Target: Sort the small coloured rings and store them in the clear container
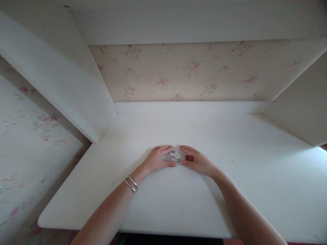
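Note:
A small clear plastic container (174,156) lies near the middle of the white desk, with white and greyish shapes showing in or on it. Something dark red shows at its right end, partly covered by my fingers; I cannot make out what it is. Around its left end my left hand (158,159) is closed, fingers along the far side and thumb along the near side. My right hand (194,159) grips the right end in the same way. Two silver bangles (131,183) circle my left wrist.
The white desk top (178,204) stretches out on both sides of my hands. Behind it stand a low white ledge (189,107) and floral wallpaper (163,71). White upright panels (76,85) flank the desk, and a board (178,25) runs overhead.

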